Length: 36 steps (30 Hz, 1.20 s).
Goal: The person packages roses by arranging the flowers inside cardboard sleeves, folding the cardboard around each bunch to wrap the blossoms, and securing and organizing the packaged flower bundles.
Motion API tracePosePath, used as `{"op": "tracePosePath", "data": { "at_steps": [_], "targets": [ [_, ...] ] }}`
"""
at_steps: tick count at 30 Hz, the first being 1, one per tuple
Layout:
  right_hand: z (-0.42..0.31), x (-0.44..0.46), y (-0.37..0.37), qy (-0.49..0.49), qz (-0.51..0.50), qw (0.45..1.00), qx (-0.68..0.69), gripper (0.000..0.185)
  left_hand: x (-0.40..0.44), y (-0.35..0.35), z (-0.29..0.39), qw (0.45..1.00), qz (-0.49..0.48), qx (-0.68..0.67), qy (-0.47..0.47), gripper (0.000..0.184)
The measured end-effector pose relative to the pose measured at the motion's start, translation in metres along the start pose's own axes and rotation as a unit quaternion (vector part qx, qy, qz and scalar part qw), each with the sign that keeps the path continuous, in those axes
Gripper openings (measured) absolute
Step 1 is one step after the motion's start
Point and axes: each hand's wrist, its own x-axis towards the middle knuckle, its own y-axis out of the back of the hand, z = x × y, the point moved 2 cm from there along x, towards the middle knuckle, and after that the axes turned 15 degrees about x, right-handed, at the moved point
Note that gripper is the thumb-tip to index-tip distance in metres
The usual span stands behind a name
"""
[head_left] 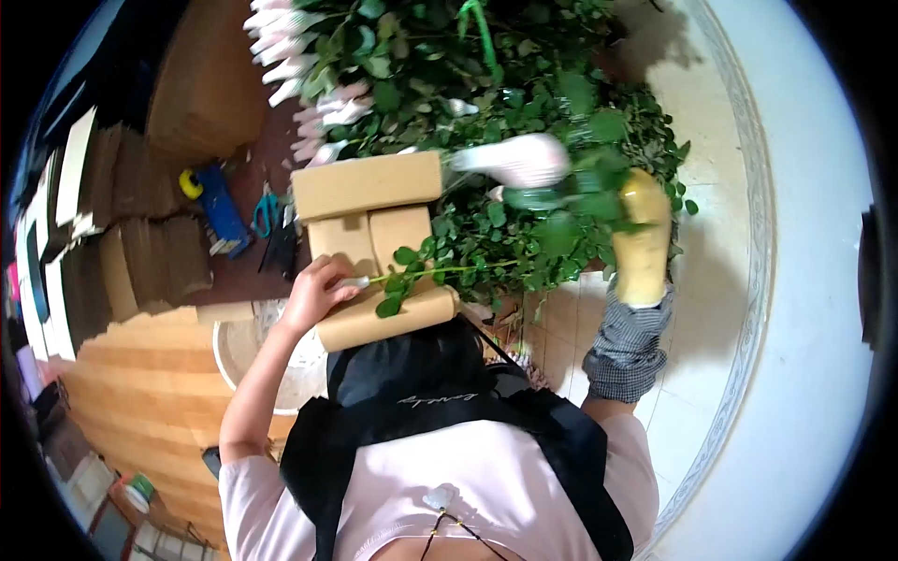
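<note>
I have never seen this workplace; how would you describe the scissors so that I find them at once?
Start from the tan block stack by the left hand. To its left, on the dark red tabletop, is a blue tool with a yellow end. Between that tool and the stack lie the scissors, set apart by teal handles from the black object beside them.

Blocked ahead, past the cardboard blocks, by heaped foliage and sleeved flower heads. Crossed at the near block by a leafy stem. Cramped leftward by scissors, a blue-and-yellow object and stacked cardboard. Open right of the gloved right hand, over floor tiles toward the white wall.
</note>
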Motion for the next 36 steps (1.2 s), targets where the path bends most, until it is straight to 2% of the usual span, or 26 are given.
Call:
{"op": "tracePosePath", "data": {
  "at_steps": [2,4,6,7,9,11,12,14,15,16,17,18,19,20,22,24,26,28,29,30,32,34,35,36],
  "targets": [
    [-0.043,-0.004,-0.048,0.056,-0.08,0.979,0.178,0.006,0.001,0.006,0.005,1.0,-0.026,-0.015,-0.008,0.031],
    [-0.088,-0.022,-0.094,0.132,-0.15,0.971,0.129,0.003,0.001,0.005,0.006,1.0,-0.023,-0.009,-0.018,0.032],
    [-0.109,-0.039,-0.161,0.098,-0.323,0.939,0.06,0.001,0.0,0.006,0.007,0.999,-0.025,0.016,-0.015,0.033],
    [-0.099,-0.063,-0.219,0.09,-0.3,0.94,0.135,0.003,0.001,0.008,0.01,0.999,-0.032,0.022,-0.017,0.031],
    [-0.12,-0.067,-0.226,0.127,-0.282,0.945,0.109,0.011,0.0,0.01,0.011,0.998,-0.042,0.03,-0.021,0.03],
    [-0.126,-0.069,-0.216,0.106,-0.336,0.934,0.056,0.014,0.002,0.015,0.02,0.983,0.013,0.138,-0.12,0.036],
    [-0.127,-0.071,-0.208,0.104,-0.352,0.93,0.027,0.015,0.002,0.017,0.024,0.982,0.009,0.138,-0.126,0.036],
    [-0.131,-0.073,-0.189,0.112,-0.309,0.944,0.022,0.019,0.009,0.035,0.051,0.941,0.112,0.297,-0.12,0.049],
    [-0.125,-0.087,-0.205,0.093,-0.302,0.949,-0.012,0.023,0.01,0.028,0.046,0.937,0.081,0.316,-0.127,0.06],
    [-0.122,-0.086,-0.209,0.048,-0.34,0.937,0.068,0.014,0.009,0.018,0.031,0.948,0.0,0.284,-0.145,0.06],
    [-0.107,-0.103,-0.226,0.002,-0.264,0.919,0.291,0.013,0.009,0.016,0.027,0.953,-0.014,0.268,-0.142,0.06],
    [-0.091,-0.116,-0.241,-0.037,-0.168,0.849,0.499,0.02,0.01,0.014,0.027,0.957,-0.028,0.254,-0.136,0.061],
    [-0.087,-0.098,-0.219,-0.017,-0.321,0.849,0.42,0.035,0.012,0.015,0.03,0.956,-0.025,0.255,-0.141,0.061],
    [-0.085,-0.082,-0.197,-0.035,-0.348,0.825,0.444,0.037,0.011,0.019,0.034,0.951,-0.01,0.277,-0.135,0.062],
    [-0.069,-0.044,-0.157,-0.076,-0.3,0.778,0.547,0.043,0.008,0.022,0.038,0.944,0.005,0.303,-0.13,0.062],
    [-0.041,-0.007,-0.149,-0.105,-0.133,0.854,0.492,0.042,0.007,0.018,0.035,0.95,-0.014,0.298,-0.096,0.065],
    [-0.008,0.031,-0.166,-0.116,-0.092,0.953,0.265,0.043,0.008,0.015,0.033,0.953,-0.012,0.285,-0.101,0.067],
    [0.013,0.043,-0.22,0.055,-0.001,0.997,0.052,0.039,0.011,0.016,0.034,0.957,-0.015,0.27,-0.105,0.066],
    [0.02,0.046,-0.256,0.05,-0.062,0.997,-0.024,0.033,0.011,0.016,0.035,0.957,-0.029,0.273,-0.089,0.064],
    [0.008,0.054,-0.246,0.035,-0.195,0.978,-0.067,0.025,0.01,0.016,0.036,0.957,-0.029,0.275,-0.091,0.064],
    [0.007,0.062,-0.243,0.024,-0.111,0.994,-0.003,0.015,0.011,0.017,0.035,0.962,-0.033,0.261,-0.078,0.062],
    [0.005,0.067,-0.215,-0.048,-0.093,0.992,-0.072,0.012,0.01,0.015,0.033,0.964,-0.024,0.254,-0.081,0.063],
    [0.002,0.07,-0.196,-0.042,-0.095,0.992,-0.072,0.012,0.01,0.014,0.031,0.965,-0.012,0.246,-0.085,0.064],
    [0.007,0.071,-0.168,-0.094,0.106,0.977,0.158,0.007,0.009,0.014,0.031,0.967,-0.01,0.243,-0.079,0.064]
  ]
}}
